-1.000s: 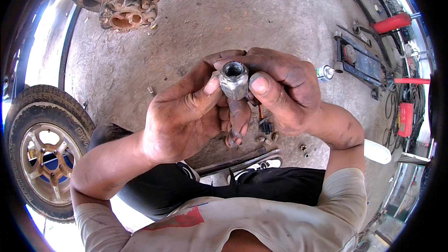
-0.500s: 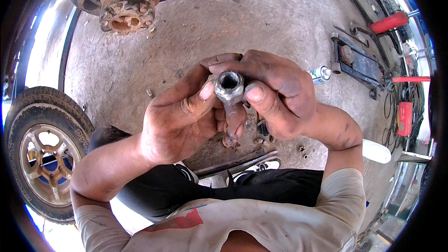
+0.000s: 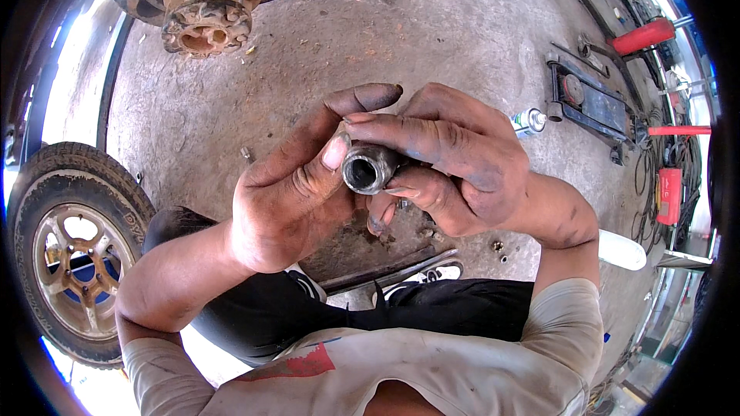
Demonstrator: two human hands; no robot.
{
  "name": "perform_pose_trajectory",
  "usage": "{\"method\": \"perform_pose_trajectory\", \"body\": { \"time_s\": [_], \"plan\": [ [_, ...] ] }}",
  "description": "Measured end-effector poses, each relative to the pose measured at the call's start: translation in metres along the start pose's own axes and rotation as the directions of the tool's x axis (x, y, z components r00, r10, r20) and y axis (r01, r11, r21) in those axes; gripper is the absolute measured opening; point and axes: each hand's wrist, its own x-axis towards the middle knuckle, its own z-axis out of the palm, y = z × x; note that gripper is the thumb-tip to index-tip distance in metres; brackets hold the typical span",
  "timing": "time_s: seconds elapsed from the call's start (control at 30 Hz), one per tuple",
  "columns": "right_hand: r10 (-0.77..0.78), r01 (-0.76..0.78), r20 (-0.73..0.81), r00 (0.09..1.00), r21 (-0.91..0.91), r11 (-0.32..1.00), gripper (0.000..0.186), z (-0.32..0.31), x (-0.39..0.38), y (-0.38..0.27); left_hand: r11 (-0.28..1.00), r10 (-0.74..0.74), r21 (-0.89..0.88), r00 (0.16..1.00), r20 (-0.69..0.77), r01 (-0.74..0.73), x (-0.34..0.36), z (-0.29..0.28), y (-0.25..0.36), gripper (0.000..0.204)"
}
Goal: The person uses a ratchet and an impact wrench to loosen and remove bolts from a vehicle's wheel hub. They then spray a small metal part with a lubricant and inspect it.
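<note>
In front of my chest I hold a short hollow metal sleeve (image 3: 365, 169), dark and greasy, its round open end facing up toward me. My right hand (image 3: 469, 156) pinches it between thumb and bent fingers, which cover much of its side. My left hand (image 3: 287, 194) is closed on it from the other side, the thumb against its rim; a left index finger stretches out above it. Dark grease stains the fingers of both hands. The far end of the sleeve is hidden.
A dirty axle hub (image 3: 208, 27) sticks out at the upper left. A wheel with its tyre (image 3: 81, 258) leans at the left. To the right are a spray can (image 3: 529, 122) and a blue floor jack (image 3: 590, 100). A long metal bar (image 3: 385, 271) lies by my feet.
The sleeve has turned: its hexagonal end faced up before, and a plain round opening shows now. My right fingers have moved left over it, and the left index finger has straightened.
</note>
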Motion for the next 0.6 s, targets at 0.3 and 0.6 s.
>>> {"method": "perform_pose_trajectory", "body": {
  "time_s": [0.3,0.6],
  "plan": [
    [-0.019,0.019,0.006,1.000,-0.050,0.999,0.052,-0.0021,-0.0023,0.0028,1.000,0.004,-0.010,1.000,-0.008,-0.004,0.0060,-0.0039,0.0015,0.049],
    [-0.039,0.042,0.034,0.999,-0.107,0.993,0.052,-0.0033,0.0034,0.0046,0.991,0.013,0.136,0.996,-0.087,-0.001,0.0094,-0.0070,0.0046,0.065]
  ]
}}
